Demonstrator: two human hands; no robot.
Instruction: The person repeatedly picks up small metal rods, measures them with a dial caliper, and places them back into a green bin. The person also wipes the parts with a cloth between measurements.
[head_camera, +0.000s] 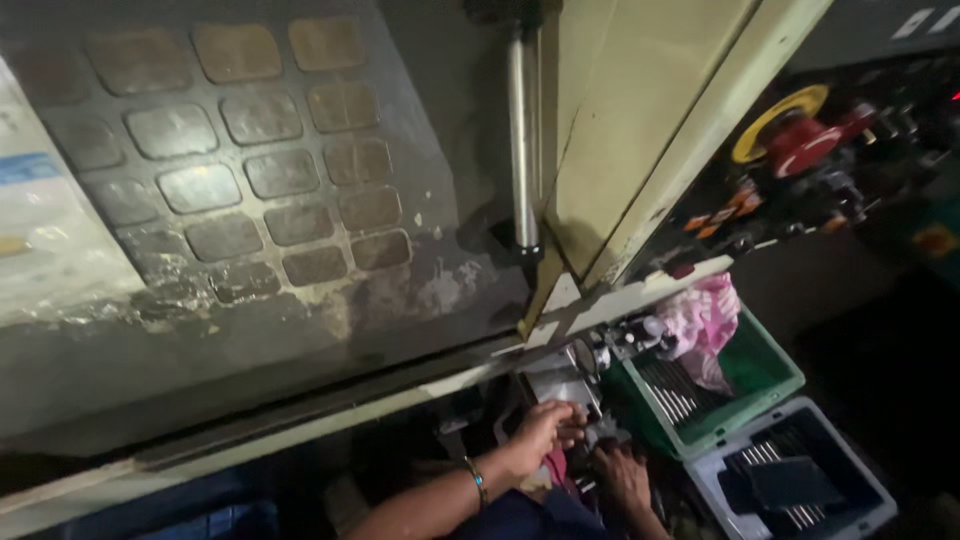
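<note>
Head view: left hand (545, 430) curled on small shiny metal part (590, 428); right hand (625, 475) unclear.

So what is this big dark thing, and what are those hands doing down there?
This picture comes from a camera worn on a person's head, looking down. The big dark thing is a machine's sliding door, with a grimy window of rounded squares. Right of it is a control panel with a red stop button. Low down, the person's left hand, with a bracelet on the wrist, touches a small metal part of the machine. The right hand rests just below, but I cannot tell what it holds. Beside them sit a green bin with metal rods and a pink cloth, and a blue-grey bin with more rods.
</note>
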